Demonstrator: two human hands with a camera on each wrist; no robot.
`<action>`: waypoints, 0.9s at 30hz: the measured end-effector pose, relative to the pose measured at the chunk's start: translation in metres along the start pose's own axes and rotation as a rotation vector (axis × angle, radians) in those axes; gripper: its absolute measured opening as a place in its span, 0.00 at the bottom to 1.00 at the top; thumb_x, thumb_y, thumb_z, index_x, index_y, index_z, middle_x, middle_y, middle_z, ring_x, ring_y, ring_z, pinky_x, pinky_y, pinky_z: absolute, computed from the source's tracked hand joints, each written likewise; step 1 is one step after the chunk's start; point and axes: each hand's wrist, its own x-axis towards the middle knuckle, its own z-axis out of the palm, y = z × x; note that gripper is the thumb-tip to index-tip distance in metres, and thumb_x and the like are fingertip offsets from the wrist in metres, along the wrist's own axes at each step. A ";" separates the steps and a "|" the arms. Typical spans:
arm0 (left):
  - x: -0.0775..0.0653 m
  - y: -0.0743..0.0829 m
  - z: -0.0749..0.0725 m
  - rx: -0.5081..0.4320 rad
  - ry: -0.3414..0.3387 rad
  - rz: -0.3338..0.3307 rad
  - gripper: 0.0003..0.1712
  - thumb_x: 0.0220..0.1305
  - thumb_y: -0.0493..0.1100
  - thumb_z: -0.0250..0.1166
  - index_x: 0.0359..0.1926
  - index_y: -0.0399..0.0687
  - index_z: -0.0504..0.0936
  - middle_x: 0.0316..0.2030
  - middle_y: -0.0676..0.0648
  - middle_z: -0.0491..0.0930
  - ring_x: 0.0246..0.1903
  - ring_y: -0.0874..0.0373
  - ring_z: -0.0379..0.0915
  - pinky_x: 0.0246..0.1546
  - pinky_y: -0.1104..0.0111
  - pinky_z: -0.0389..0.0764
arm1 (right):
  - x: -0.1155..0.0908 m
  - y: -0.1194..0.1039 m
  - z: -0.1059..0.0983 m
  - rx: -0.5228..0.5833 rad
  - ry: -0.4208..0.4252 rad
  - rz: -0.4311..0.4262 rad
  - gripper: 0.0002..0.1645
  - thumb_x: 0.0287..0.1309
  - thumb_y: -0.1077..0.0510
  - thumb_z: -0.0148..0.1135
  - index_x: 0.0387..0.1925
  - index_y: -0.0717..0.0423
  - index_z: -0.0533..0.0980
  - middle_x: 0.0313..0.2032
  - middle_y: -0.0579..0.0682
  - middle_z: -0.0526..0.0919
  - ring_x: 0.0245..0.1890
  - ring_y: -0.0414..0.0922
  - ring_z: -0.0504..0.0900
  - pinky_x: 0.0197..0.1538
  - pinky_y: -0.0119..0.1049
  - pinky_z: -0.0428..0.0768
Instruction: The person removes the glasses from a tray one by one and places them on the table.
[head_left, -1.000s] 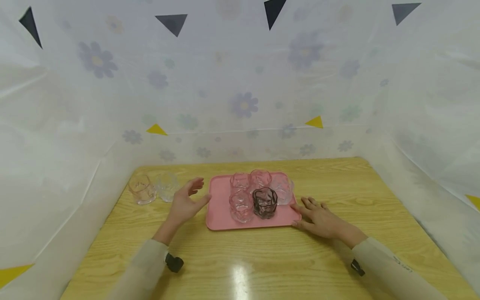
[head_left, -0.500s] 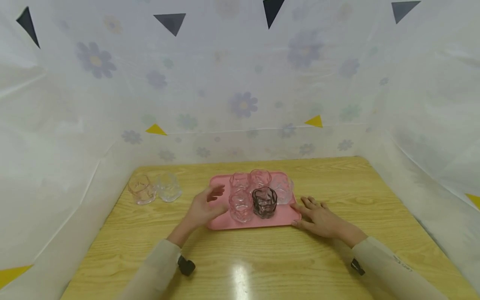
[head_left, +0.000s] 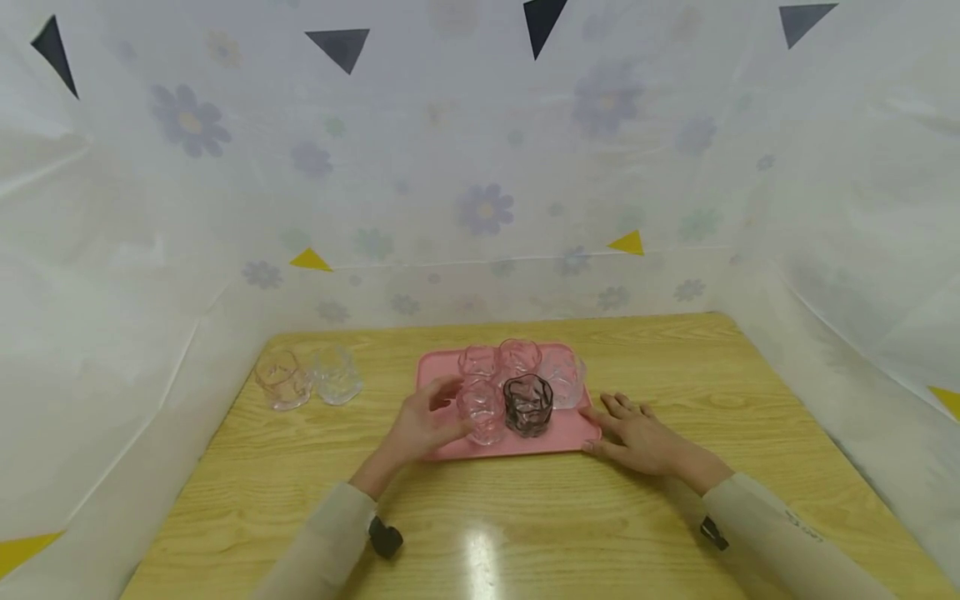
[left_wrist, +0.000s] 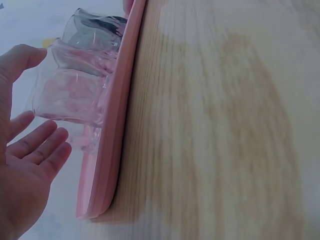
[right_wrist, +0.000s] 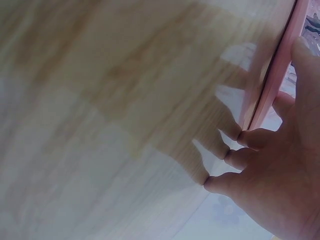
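Several wavy-sided glasses stand on a pink tray (head_left: 442,454). At its front left is a clear glass (head_left: 482,414); to the right of that stands a dark smoky glass (head_left: 528,406). My left hand (head_left: 422,425) is at the front-left glass, thumb on the near side and fingers on the far side, spread rather than curled; whether the fingertips touch it I cannot tell. In the left wrist view the thumb is close to the rim of that glass (left_wrist: 70,95). My right hand (head_left: 641,437) rests at the tray's right edge, fingers extended, several fingertips on the table.
Behind the front glasses are two clear glasses, the back-left glass (head_left: 478,362) and the back-middle glass (head_left: 520,357), with another clear glass (head_left: 564,379) at the right. A pinkish glass (head_left: 283,381) and a clear glass (head_left: 337,377) stand at the wooden table's (head_left: 525,525) left.
My left hand has moved right from beside the tray, over its left edge, up to the front-left glass. The right hand and the glasses have stayed in place.
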 end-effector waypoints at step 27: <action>0.004 -0.002 0.019 -0.003 -0.028 -0.084 0.48 0.55 0.42 0.83 0.74 0.44 0.71 0.65 0.39 0.79 0.63 0.45 0.79 0.66 0.52 0.81 | -0.002 -0.002 -0.002 0.011 -0.010 0.010 0.44 0.75 0.30 0.53 0.81 0.47 0.63 0.79 0.72 0.56 0.80 0.74 0.51 0.73 0.82 0.50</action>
